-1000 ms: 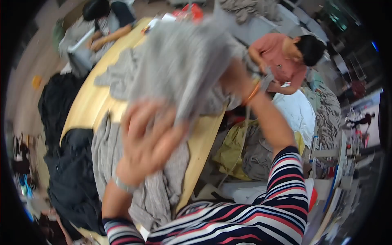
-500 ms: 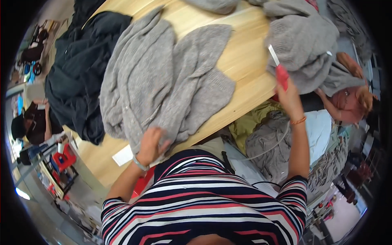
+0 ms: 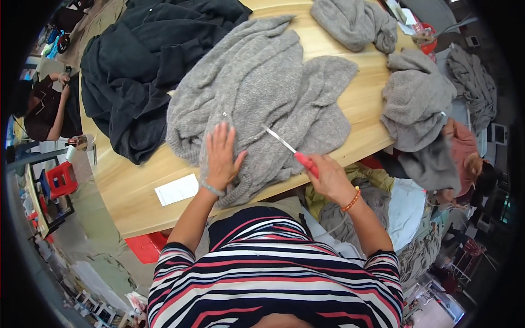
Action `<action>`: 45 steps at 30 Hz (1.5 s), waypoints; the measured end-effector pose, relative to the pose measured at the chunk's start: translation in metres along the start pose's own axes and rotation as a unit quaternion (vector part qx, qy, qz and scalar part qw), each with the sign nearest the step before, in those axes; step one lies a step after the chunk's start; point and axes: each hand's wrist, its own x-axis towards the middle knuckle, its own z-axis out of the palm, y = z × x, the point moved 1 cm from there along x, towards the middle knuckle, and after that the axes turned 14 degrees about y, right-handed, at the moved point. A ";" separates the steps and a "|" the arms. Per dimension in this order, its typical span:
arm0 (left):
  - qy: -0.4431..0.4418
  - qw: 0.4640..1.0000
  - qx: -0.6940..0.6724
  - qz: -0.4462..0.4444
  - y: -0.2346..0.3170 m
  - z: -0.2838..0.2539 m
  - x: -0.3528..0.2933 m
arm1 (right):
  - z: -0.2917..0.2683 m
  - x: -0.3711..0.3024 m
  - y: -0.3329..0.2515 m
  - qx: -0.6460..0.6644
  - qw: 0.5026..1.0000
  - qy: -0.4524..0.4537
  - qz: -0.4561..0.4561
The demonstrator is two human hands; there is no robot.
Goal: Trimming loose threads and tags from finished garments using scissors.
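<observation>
A grey knitted cardigan (image 3: 257,82) lies spread and rumpled on the wooden table in front of me. My left hand (image 3: 221,156) rests flat on its near left part, fingers apart, just below a small button. My right hand (image 3: 331,179) is closed round the red handle of a tool with a narrow metal blade (image 3: 283,141). The blade points up and left, and its tip is over the middle of the cardigan. Whether the tip touches the knit, I cannot tell. The exact kind of tool is unclear.
A dark garment heap (image 3: 131,76) lies left of the cardigan. Grey knits (image 3: 355,24) sit at the back and right (image 3: 415,98). A white paper slip (image 3: 176,189) lies near the table's front edge (image 3: 131,227). Other people sit at left (image 3: 49,109) and right (image 3: 465,158).
My right hand has brought the red-handled tool from the right-hand knit pile over to the cardigan. My left hand has moved up onto the cloth. The view has shifted.
</observation>
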 end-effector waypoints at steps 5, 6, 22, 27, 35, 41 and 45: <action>-0.038 0.998 -0.008 0.056 -0.025 0.030 0.016 | -0.004 0.013 -0.054 -0.031 0.996 -0.081 -0.013; -0.040 0.997 -0.026 0.061 -0.028 0.033 0.017 | -0.007 0.018 -0.062 -0.062 0.994 -0.082 -0.031; -0.086 0.986 -0.088 0.109 -0.033 -0.009 -0.076 | -0.002 0.040 -0.091 -0.102 0.988 -0.095 -0.073; 0.005 0.989 -0.145 0.022 -0.044 -0.006 -0.069 | -0.003 0.047 -0.096 -0.105 0.982 -0.118 -0.105; -0.004 0.992 -0.125 0.019 -0.083 -0.037 -0.045 | 0.007 -0.009 -0.068 -0.016 0.980 -0.194 -0.032; 0.043 0.997 -0.056 0.025 -0.020 -0.065 -0.019 | 0.000 -0.035 -0.024 -0.020 0.995 -0.067 0.071; -0.090 0.981 -0.139 0.101 0.030 -0.010 -0.042 | -0.006 -0.055 -0.027 -0.040 0.989 -0.114 0.086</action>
